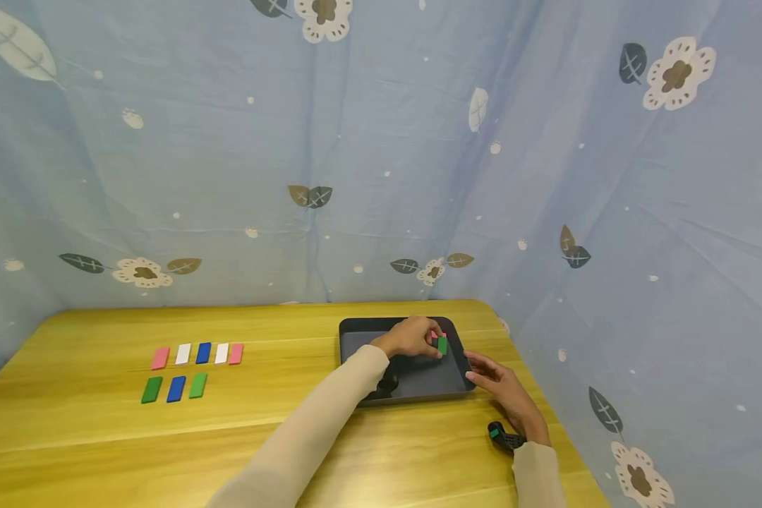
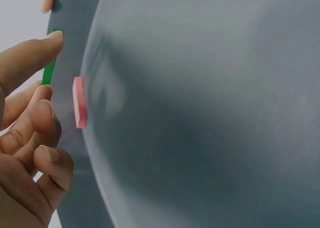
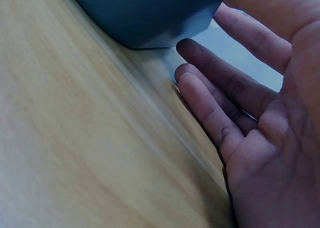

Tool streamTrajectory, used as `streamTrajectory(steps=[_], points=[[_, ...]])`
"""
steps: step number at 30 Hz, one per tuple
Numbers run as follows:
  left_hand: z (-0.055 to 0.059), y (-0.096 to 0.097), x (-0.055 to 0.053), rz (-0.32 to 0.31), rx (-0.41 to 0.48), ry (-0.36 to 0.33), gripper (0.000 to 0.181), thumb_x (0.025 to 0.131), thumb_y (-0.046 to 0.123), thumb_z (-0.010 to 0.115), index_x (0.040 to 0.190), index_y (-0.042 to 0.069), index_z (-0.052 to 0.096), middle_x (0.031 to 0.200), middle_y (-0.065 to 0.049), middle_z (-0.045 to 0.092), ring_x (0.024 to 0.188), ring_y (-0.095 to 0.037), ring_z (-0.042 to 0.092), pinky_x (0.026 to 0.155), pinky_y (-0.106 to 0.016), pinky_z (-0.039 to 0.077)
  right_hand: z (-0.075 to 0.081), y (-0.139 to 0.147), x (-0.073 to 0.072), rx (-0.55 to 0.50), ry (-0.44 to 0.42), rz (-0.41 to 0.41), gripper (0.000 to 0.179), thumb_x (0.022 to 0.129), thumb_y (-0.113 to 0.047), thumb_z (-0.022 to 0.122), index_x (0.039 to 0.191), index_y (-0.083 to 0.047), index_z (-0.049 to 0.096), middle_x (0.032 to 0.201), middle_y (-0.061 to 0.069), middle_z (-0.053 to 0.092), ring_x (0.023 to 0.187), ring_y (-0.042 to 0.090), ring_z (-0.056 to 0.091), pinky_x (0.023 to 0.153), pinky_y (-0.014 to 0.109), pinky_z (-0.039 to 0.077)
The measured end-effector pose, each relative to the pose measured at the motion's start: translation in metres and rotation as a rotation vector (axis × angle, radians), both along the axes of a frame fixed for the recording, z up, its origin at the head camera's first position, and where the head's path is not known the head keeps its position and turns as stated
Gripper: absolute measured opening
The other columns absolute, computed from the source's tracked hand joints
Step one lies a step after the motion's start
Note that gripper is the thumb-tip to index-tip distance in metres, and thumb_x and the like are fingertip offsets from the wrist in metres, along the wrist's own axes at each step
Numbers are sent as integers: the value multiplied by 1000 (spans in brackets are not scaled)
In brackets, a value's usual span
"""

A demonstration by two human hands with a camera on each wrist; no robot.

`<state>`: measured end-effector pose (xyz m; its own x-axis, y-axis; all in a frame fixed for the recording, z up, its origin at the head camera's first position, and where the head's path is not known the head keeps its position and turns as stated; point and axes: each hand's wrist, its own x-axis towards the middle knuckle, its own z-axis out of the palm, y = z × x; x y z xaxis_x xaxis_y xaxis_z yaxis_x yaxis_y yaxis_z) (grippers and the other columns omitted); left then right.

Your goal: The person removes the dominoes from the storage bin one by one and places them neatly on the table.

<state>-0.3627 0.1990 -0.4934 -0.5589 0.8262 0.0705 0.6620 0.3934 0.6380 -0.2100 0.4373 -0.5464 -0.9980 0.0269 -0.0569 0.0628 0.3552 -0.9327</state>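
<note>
My left hand (image 1: 413, 335) reaches over the right part of a dark grey tray (image 1: 362, 324). Between its fingertips it pinches a thin green tile (image 1: 442, 345), seen nearly edge-on in the left wrist view. A pink tile (image 2: 80, 103) is beside the tray's side wall, close to those fingers. My right hand (image 1: 504, 388) is at the tray's right side, fingertips right at the rim. Its fingers (image 3: 205, 103) are relaxed and hold nothing in the right wrist view, with the tray's outer corner just beyond them.
On the left of the yellow wooden table (image 1: 89, 423) lie two rows of tiles, among them a pink tile (image 1: 160, 358), a white tile (image 1: 183, 353), a blue tile (image 1: 176, 389) and a dark green tile (image 1: 152, 389). A blue patterned curtain (image 1: 228, 155) hangs behind and to the right.
</note>
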Motion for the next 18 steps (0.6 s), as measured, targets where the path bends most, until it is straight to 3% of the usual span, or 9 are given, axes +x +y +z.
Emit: streamTrajectory(steps=[7,14,18], points=[[10,-14,1,-24,44,0,44,90,24,83,127,6,69,88,3,64,74,-9,59,67,-23,49,3,-2,3,-9,-4,6,56,99,-37,71,151,-28,53,153,2,48,135,27,48,112,50,37],[23,-33,2,-49,41,13,47,93,27,80,133,6,66,85,6,63,72,-8,59,71,-23,50,2,-2,4,21,-12,-7,56,99,-37,70,151,-26,52,153,3,49,132,26,49,104,30,43],[31,-45,4,-51,59,21,45,93,27,80,131,8,67,86,5,63,71,-9,58,70,-25,49,1,-3,3,20,-11,-16,58,99,-38,71,152,-23,52,152,6,50,128,25,51,102,27,44]])
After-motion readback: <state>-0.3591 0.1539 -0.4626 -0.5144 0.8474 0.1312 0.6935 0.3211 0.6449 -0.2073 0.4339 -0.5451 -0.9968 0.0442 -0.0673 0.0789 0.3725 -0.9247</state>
